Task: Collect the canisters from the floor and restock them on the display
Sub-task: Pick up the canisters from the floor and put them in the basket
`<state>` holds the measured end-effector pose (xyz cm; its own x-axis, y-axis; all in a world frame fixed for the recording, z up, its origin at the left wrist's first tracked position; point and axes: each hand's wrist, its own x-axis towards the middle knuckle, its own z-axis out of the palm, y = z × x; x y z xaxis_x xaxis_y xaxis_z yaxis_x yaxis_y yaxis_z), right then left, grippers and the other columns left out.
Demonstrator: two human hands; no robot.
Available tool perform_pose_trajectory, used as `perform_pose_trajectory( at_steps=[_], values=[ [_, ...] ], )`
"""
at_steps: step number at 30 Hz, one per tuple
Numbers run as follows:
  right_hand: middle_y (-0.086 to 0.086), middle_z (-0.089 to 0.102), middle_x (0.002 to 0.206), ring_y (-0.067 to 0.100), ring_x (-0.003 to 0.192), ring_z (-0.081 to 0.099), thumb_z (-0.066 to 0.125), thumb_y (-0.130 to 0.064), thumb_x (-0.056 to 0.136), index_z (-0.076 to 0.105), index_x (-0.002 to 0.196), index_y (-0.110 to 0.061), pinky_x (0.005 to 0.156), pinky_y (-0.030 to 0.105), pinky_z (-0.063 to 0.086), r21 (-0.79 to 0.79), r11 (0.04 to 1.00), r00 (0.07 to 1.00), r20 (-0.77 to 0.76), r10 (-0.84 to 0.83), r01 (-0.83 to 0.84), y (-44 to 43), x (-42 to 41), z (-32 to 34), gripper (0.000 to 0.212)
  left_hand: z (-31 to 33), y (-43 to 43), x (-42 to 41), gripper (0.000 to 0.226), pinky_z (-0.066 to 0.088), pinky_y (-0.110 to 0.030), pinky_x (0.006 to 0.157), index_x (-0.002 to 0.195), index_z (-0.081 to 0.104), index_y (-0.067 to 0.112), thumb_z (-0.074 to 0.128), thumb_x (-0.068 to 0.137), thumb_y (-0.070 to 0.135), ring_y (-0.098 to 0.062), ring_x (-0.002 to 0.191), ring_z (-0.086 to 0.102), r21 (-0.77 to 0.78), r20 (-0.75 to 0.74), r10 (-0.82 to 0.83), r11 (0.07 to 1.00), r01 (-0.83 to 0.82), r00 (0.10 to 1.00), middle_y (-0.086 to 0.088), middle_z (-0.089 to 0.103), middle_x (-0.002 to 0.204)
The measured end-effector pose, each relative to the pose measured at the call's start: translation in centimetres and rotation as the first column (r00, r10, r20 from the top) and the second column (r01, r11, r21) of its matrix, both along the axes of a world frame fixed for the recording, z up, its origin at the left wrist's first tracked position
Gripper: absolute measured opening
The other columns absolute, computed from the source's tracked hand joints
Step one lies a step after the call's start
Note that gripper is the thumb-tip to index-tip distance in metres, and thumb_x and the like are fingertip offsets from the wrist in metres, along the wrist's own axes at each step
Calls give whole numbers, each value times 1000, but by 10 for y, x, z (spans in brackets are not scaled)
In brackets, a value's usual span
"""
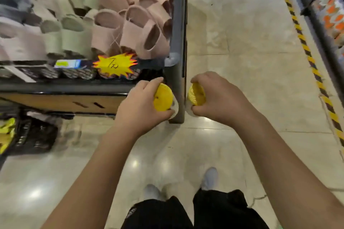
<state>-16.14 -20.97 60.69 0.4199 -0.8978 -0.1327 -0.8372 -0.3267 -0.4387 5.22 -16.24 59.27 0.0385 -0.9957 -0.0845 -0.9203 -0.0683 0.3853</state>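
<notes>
left hand (141, 104) grips one canister (163, 97), right hand (220, 96) another canister (197, 94), both tipped inward.

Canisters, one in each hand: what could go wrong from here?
Both hands are full: the left hand grips the left canister, the right hand the right canister, so nothing is free to catch a slip. The dark rack post stands between them in this view; one might knock against it. On the glossy floor a dropped canister could roll away.
</notes>
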Motion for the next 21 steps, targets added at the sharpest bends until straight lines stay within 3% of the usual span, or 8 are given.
perform_pose_trajectory(
  at_steps=[5,12,16,21],
  values=[
    [-7,48,133,19,114,55,75,-35,74,49,135,-32,84,40,53,4,985,985,15,170,-170,26,125,-3,66,-3,66,114,96,48,-40,98,150,38,37,84,67,54,-20,124,50,-8,-23,200,980,-201,979,3,51,132],
    [-3,47,132,23,118,54,75,-36,74,49,134,-31,83,36,48,-4,931,931,29,365,-365,72,308,-4,66,1,161,270,91,45,-35,91,146,41,36,86,69,50,-19,124,49,8,-6,401,916,-401,916,3,49,133],
    [-2,47,130,24,117,53,75,-37,75,49,133,-28,78,34,41,-17,867,866,39,498,-497,89,410,-1,64,4,197,352,93,47,-44,101,147,40,36,84,68,56,-23,128,48,11,6,519,855,-519,855,1,49,136],
    [2,50,122,27,108,56,77,-39,75,51,127,-22,70,34,36,-72,754,754,31,656,-653,101,541,1,60,1,231,450,93,40,-36,103,147,42,33,85,67,54,-20,131,45,-5,4,649,761,-649,761,-1,51,140]
  ],
)
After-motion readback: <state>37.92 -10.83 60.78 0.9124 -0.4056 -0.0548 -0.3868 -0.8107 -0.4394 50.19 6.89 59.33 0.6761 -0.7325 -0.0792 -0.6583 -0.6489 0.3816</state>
